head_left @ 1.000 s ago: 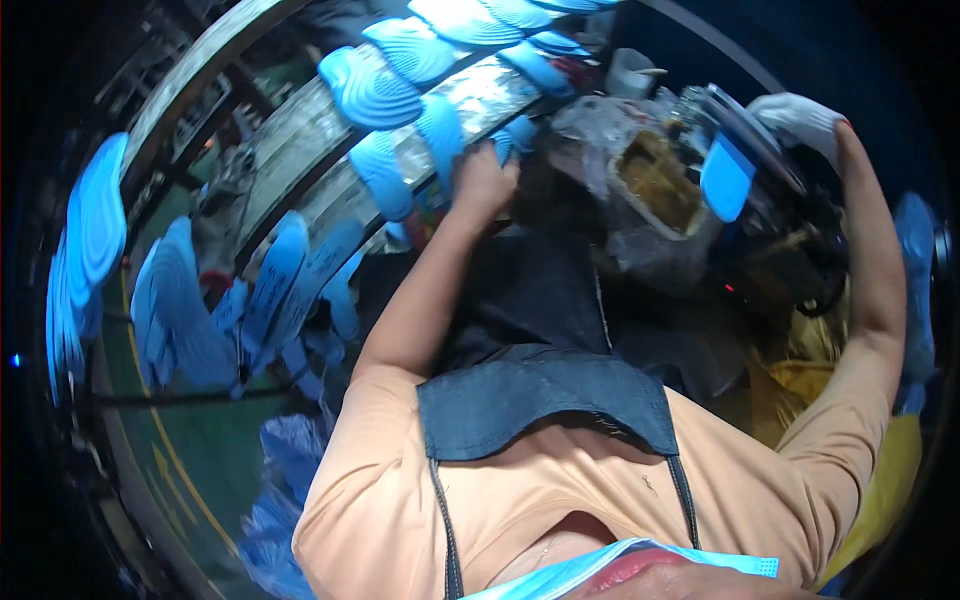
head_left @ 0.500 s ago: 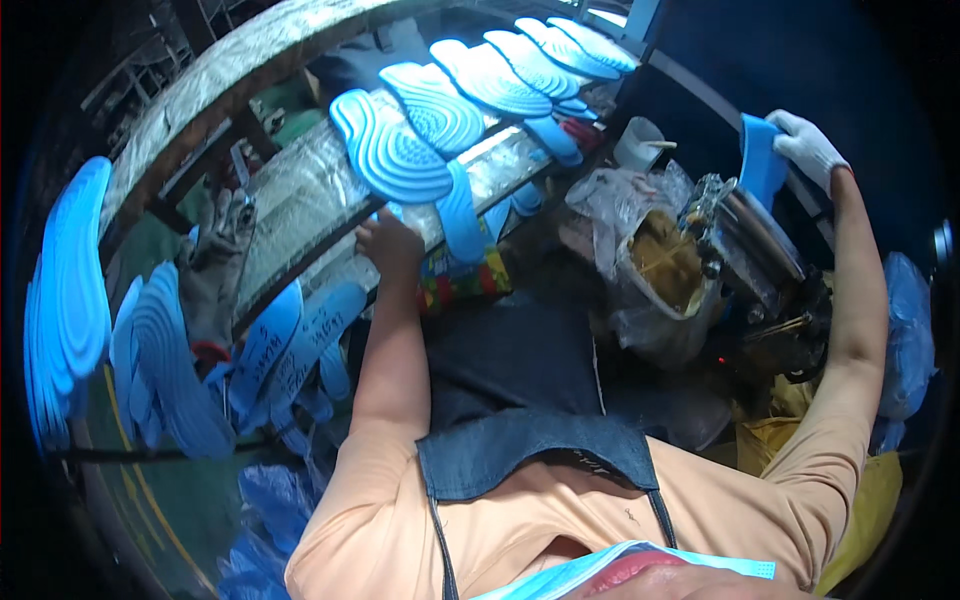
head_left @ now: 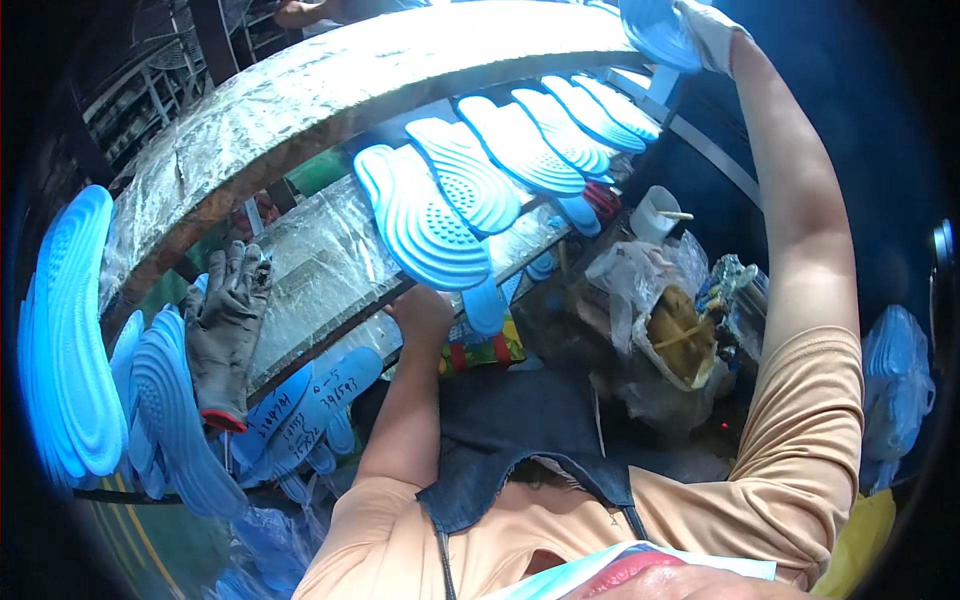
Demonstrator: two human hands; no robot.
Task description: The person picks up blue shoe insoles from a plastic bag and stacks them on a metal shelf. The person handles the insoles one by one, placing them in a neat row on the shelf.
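Observation:
My right hand (head_left: pixel 712 38), in a white glove, is raised at the far right and closed on a blue insole (head_left: pixel 658 34) beside the end of the upper bench. My bare left hand (head_left: pixel 422 314) is at the front edge of the lower shelf (head_left: pixel 310 250), just below the nearest blue insole (head_left: pixel 425 220). Its fingers look curled, but the shelf edge and insole partly hide them, and what they hold cannot be made out. Several more ridged blue insoles (head_left: pixel 520 145) lie in a slanting row on the shelf. A blue strip-like piece (head_left: pixel 484 305) hangs below the nearest one.
A silvery-covered upper bench (head_left: pixel 330 75) curves across the back. Stacked insoles (head_left: pixel 75 330) hang at left, near a dark grey glove (head_left: pixel 228 330) and insoles with handwriting (head_left: pixel 325 400). At right are a white cup (head_left: pixel 655 213) with a stick and a plastic-lined container (head_left: pixel 680 340).
My right hand has moved up and away from the lower right machine side, carrying the blue insole to the upper bench's end. My left hand stays by the shelf edge. The view has shifted.

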